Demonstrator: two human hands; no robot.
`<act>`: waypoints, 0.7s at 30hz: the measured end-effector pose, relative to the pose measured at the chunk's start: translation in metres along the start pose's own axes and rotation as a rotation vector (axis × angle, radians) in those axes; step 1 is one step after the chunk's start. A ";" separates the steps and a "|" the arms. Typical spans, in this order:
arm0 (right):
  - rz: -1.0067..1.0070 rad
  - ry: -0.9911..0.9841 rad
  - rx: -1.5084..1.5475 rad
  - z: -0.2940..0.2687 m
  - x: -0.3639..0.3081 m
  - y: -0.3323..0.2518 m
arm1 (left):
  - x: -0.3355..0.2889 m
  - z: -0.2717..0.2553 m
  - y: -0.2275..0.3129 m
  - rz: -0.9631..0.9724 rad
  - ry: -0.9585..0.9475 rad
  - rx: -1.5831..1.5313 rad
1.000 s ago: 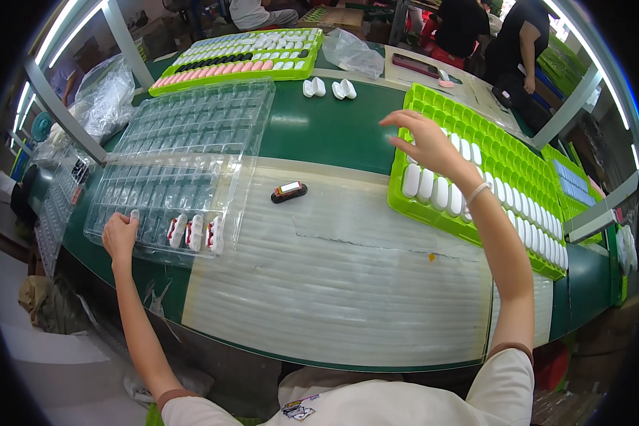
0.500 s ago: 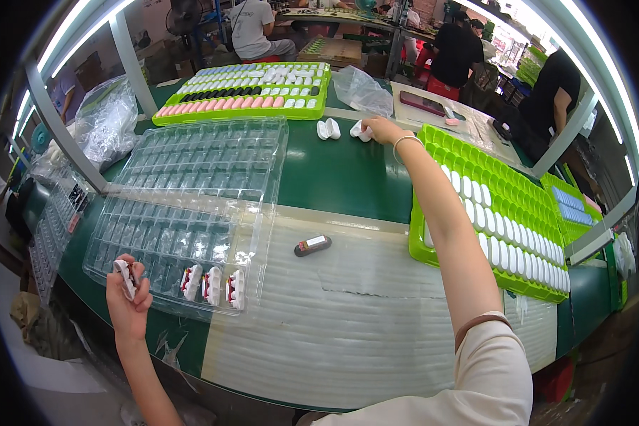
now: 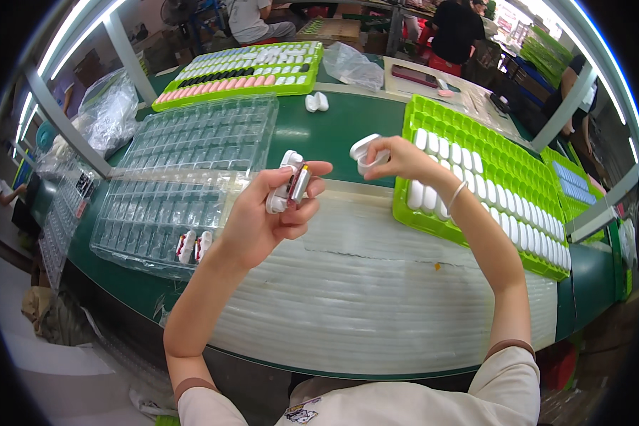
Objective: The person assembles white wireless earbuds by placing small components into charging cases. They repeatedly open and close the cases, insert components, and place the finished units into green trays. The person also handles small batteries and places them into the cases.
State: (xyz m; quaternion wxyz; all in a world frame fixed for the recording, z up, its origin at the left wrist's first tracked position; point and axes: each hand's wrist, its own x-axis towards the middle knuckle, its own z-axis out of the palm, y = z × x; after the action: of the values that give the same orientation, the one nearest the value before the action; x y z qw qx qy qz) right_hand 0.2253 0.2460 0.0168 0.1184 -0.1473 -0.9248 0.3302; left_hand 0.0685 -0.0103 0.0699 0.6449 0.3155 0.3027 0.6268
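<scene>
My left hand (image 3: 252,224), palm up over the near mat, grips a white earbud-case inner part (image 3: 274,201) fitted with a silvery cylindrical battery and red wiring. Across from it, my right hand (image 3: 408,159) pinches an open white case shell (image 3: 363,148) above the table, beside the right green tray. The two pieces are apart. Another open white case shell (image 3: 317,103) stands farther back on the green table. To the left, a clear plastic tray (image 3: 142,241) holds a few similar inner parts (image 3: 185,246) in its near row, partly hidden behind my left forearm.
A bright green tray (image 3: 399,202) with rows of white cases lies at right. Another green tray (image 3: 162,105) at back left holds pink, black, white and blue cases. Plastic bags (image 3: 351,67) and a phone-like object (image 3: 414,76) lie behind. Metal posts (image 3: 131,60) frame the bench. People sit beyond.
My left hand has come right and up from the clear tray with the inner part. My right hand has brought a case shell nearer from the back. The small grey object on the mat no longer shows.
</scene>
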 end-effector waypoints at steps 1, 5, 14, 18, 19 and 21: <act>-0.065 0.034 0.067 0.004 -0.023 -0.016 | 0.008 0.010 -0.004 -0.010 -0.035 0.005; 0.091 0.047 0.309 0.018 -0.091 -0.071 | 0.029 0.037 -0.023 -0.007 -0.136 0.071; 0.121 0.165 0.638 0.019 -0.144 -0.117 | 0.037 0.073 -0.042 -0.103 0.047 0.169; 0.132 0.056 0.663 0.016 -0.144 -0.114 | 0.036 0.066 -0.043 0.188 -0.051 0.377; 0.175 -0.040 0.741 0.012 -0.143 -0.114 | 0.038 0.057 -0.044 0.335 -0.104 0.553; 0.231 -0.216 0.964 0.008 -0.141 -0.115 | 0.042 0.048 -0.051 0.617 -0.162 0.791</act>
State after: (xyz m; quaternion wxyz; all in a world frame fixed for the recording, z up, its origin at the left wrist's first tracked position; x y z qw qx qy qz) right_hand 0.3315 0.1065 0.0677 0.0393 -0.1425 -0.6519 0.7438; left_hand 0.1389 0.0291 0.0596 0.2824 0.6580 0.3587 0.5989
